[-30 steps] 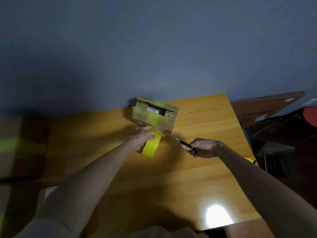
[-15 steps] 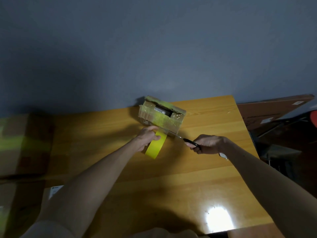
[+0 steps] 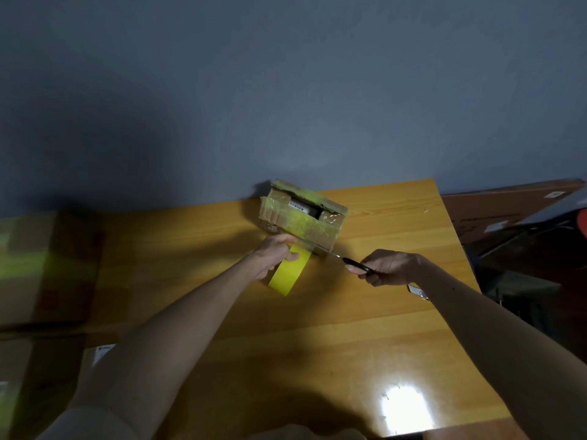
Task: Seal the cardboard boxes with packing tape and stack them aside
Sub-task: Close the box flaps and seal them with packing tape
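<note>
A small cardboard box [image 3: 301, 214] with yellow tape over its top and side sits near the far edge of the wooden table [image 3: 365, 328]. My left hand [image 3: 274, 254] grips a yellow tape roll [image 3: 289, 273] just in front of the box, with the tape running up to it. My right hand [image 3: 387, 268] holds black-handled scissors [image 3: 346, 261]. Their blades reach left to the tape at the box's lower front edge.
Large cardboard boxes [image 3: 41, 271] stand at the left, one with a yellow tape stripe. A flat brown carton [image 3: 508, 201] leans at the right beside dark equipment. A small object [image 3: 417, 290] lies on the table under my right wrist. A grey wall rises behind the table.
The view has shifted slightly, so the box and hands sit a little further right in the frame. Both hands keep their hold at the box's front edge.
</note>
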